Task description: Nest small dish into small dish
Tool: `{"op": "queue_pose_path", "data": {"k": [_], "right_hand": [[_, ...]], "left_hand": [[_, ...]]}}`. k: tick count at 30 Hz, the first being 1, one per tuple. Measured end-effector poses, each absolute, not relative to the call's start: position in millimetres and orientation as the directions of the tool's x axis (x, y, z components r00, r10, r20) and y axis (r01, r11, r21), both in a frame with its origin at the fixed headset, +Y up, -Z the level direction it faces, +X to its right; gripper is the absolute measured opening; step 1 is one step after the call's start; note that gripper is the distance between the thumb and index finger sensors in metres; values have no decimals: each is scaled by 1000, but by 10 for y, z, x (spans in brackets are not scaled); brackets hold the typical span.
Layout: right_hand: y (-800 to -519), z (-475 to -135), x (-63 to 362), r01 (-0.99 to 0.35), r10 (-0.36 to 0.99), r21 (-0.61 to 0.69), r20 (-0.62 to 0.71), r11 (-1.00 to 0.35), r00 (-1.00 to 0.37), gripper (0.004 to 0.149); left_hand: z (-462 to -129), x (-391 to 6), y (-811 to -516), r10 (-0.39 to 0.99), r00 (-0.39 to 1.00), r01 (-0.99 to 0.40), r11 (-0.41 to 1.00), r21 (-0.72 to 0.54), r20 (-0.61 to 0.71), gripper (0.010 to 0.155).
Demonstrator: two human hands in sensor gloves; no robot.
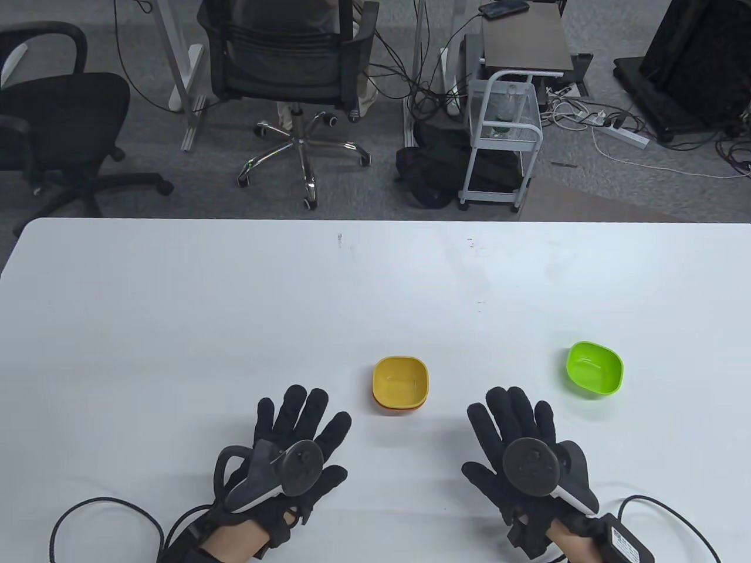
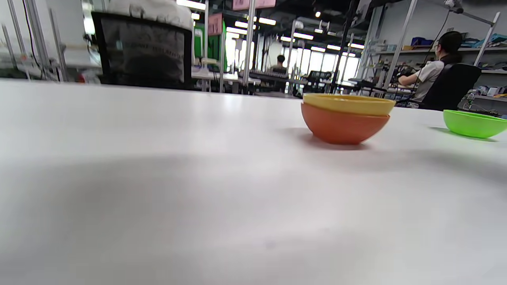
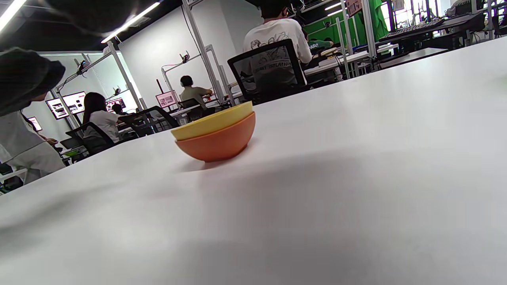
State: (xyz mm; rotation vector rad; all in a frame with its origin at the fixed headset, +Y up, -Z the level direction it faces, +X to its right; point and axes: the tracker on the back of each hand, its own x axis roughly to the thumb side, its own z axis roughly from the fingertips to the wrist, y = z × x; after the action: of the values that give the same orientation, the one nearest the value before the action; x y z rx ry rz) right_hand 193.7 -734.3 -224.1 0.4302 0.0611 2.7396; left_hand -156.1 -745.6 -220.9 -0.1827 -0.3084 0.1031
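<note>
A yellow small dish (image 1: 401, 379) sits nested inside an orange small dish (image 1: 399, 407) near the table's front middle. The stack also shows in the left wrist view, yellow dish (image 2: 348, 104) in orange dish (image 2: 344, 127), and in the right wrist view, yellow dish (image 3: 212, 123) in orange dish (image 3: 220, 141). A green small dish (image 1: 594, 369) stands alone to the right and shows at the left wrist view's right edge (image 2: 473, 123). My left hand (image 1: 296, 437) lies flat and open on the table, left of the stack. My right hand (image 1: 519, 437) lies flat and open to its right. Both hold nothing.
The white table (image 1: 234, 316) stretches far beyond the dishes. Cables (image 1: 105, 516) run from both gloves off the front edge. Office chairs (image 1: 293, 76) and a small cart (image 1: 504, 135) stand on the floor behind the table.
</note>
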Motion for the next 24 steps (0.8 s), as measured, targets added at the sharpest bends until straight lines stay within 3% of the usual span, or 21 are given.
{"op": "queue_pose_path", "data": {"k": [16, 20, 24], "right_hand": [[-7296, -2287, 1934, -353, 363, 86, 272, -932, -891, 81], [-7131, -2424, 1970, -359, 365, 67, 231, -931, -902, 87], [-6887, -2696, 2076, -246, 246, 18, 146, -969, -958, 94]], "left_hand": [[-2211, -1563, -7470, 127, 943, -66, 978, -199, 309, 78], [-2212, -1568, -7475, 131, 943, -69, 976, -204, 307, 78], [-2215, -1573, -7474, 132, 943, -68, 975, -210, 306, 78]]}}
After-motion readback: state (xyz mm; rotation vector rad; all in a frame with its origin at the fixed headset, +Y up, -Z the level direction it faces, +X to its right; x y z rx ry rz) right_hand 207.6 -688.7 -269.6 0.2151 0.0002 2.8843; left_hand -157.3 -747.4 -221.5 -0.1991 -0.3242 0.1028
